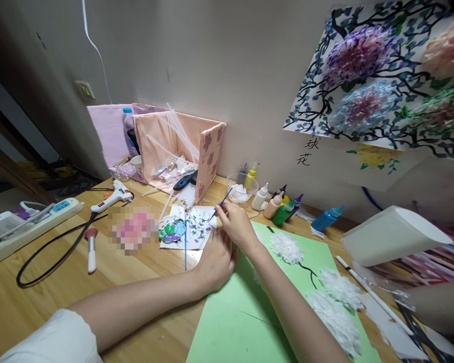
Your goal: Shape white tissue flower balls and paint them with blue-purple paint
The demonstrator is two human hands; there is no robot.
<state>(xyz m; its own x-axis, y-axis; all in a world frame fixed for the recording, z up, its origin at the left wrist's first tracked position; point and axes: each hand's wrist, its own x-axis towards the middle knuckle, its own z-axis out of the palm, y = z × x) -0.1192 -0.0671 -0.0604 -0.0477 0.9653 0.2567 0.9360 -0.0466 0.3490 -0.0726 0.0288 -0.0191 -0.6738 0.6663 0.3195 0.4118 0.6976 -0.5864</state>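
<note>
My right hand [237, 224] pinches a thin blue paintbrush [223, 199], its tip over a white paper [200, 222] spotted with purple and green paint. My left hand [216, 259] lies just below, by the paper's lower right corner and the green sheet's upper left edge; its fingers are bent and partly hidden behind my right hand. A flower-shaped palette [172, 229] with green and blue paint sits on the paper's left part, and another blue brush [185, 247] lies beside it. White fluffy flowers [286, 247] and black lines are on the green sheet [234, 317].
Paint bottles [283, 213] and a clear bowl [242, 188] stand along the wall. Fabric boxes [212, 161], a glue gun [111, 197], a makeup brush [91, 252] and a power strip [34, 229] are at left. Another arm [439, 305] rests at far right, near scissors and paper scraps.
</note>
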